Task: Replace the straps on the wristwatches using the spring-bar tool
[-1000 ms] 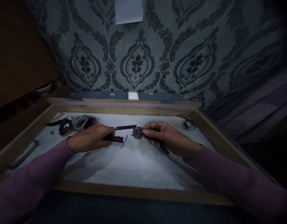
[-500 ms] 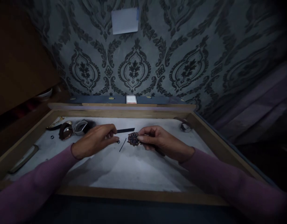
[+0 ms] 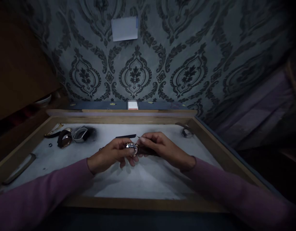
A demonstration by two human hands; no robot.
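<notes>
A round wristwatch point(image 3: 131, 149) with a shiny face and a rose-gold-looking rim is held up over the middle of the box. My left hand point(image 3: 111, 152) grips its case, thumb across the face and fingers underneath. Closed at the watch's right edge, my right hand point(image 3: 159, 146) has its fingertips by the dark strap point(image 3: 148, 151). A thin tip shows above those fingertips; I cannot make out what it is. Just behind the hands lies a flat black strap piece point(image 3: 126, 136). A small dark loop point(image 3: 102, 148) is partly hidden by my left hand.
The shallow wooden-edged box point(image 3: 148, 202) has a pale lining. Several watches lie at its back left, including a brown-strapped watch point(image 3: 65, 138) and a grey-banded watch point(image 3: 80, 134). A curved strap point(image 3: 20, 170) lies at left, another watch point(image 3: 187, 131) back right. A patterned wall stands behind.
My left hand has moved right and taken hold of the watch case, which has tilted and shifted slightly left. The thin dark stick on the lining is out of sight. The view has shifted a little.
</notes>
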